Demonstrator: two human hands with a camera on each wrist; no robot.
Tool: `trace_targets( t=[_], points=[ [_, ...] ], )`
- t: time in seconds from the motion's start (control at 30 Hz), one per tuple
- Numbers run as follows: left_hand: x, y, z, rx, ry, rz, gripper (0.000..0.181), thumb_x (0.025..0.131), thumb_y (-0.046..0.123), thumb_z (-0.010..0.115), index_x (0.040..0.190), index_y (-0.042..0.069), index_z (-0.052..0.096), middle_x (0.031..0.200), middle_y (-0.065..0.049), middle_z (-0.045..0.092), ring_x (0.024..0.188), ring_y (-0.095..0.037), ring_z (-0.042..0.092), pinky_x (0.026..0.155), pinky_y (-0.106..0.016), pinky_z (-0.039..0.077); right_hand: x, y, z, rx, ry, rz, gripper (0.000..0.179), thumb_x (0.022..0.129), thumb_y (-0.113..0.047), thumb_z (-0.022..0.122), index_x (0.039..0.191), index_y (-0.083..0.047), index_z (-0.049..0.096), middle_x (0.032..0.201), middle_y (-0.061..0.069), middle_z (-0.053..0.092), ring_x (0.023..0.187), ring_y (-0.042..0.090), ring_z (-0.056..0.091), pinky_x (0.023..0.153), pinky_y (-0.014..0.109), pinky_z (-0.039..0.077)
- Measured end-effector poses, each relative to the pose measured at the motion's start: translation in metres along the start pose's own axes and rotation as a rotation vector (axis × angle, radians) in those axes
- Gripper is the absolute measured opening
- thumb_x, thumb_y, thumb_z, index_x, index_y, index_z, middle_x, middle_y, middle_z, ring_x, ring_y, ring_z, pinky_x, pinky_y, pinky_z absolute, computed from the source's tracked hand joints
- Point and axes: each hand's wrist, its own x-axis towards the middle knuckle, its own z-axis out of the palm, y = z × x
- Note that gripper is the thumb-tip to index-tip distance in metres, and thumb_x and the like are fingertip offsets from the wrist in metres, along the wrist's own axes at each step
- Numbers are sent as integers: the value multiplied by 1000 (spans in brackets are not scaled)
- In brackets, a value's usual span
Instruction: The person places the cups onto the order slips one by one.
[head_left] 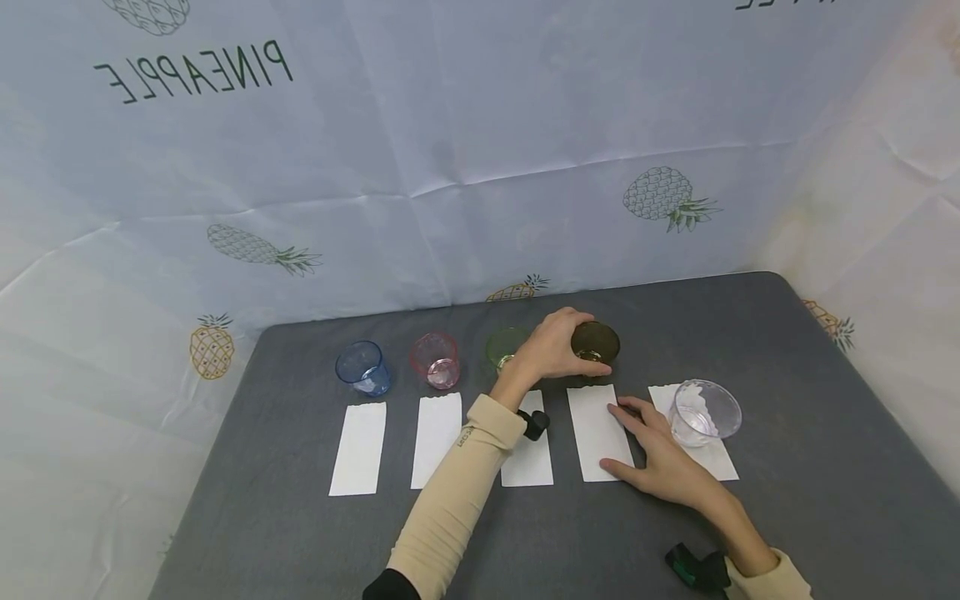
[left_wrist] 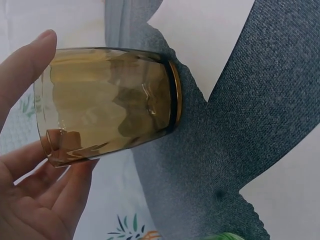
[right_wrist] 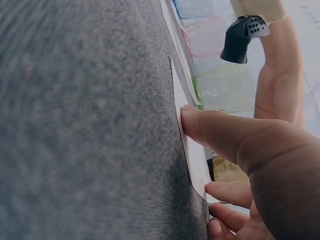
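My left hand (head_left: 553,346) reaches across to an amber glass (head_left: 596,342) on the grey table. In the left wrist view, its thumb and fingers lie on opposite sides of the rim of the amber glass (left_wrist: 110,100), holding it. A white paper strip (head_left: 597,429) lies just in front of that glass. My right hand (head_left: 663,458) rests at the strip's right side, fingers spread. In the right wrist view, the thumb (right_wrist: 210,125) touches the paper (right_wrist: 192,155). Beside this hand, a clear glass (head_left: 705,413) with crumpled white paper inside stands on another strip (head_left: 716,458).
Blue (head_left: 363,368), pink (head_left: 436,361) and green (head_left: 504,343) glasses stand in a row to the left, the green one partly behind my left hand. White paper strips (head_left: 358,450) lie in front of them. A pineapple-print cloth (head_left: 450,125) hangs behind the table (head_left: 255,517).
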Motion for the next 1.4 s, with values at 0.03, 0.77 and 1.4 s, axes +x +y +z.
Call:
trace_targets(
  t=[0.03,0.77,1.4],
  points=[
    [0,0,0,-4,3,2,84,82,46,84,150,7,51,147,-9,56,135,-28,54,111,-39,50,0,0,0,0,-2,1,78,80,-25,87,142,8,54,145,28,44,131,48,44,100,65,42],
    [-18,10,-6,-137,180,102,79,76,45,88,142,12,59,136,-5,62,117,-19,61,92,-24,53,-1,1,2,0,8,-4,79,79,-25,88,143,6,53,145,25,44,131,47,42,99,64,40],
    [-46,27,-12,-266,251,224,75,76,36,90,140,12,60,133,-3,61,116,-13,60,96,-18,50,0,2,3,0,18,-31,81,77,-24,89,142,9,53,145,27,44,131,47,42,97,64,42]
  ],
)
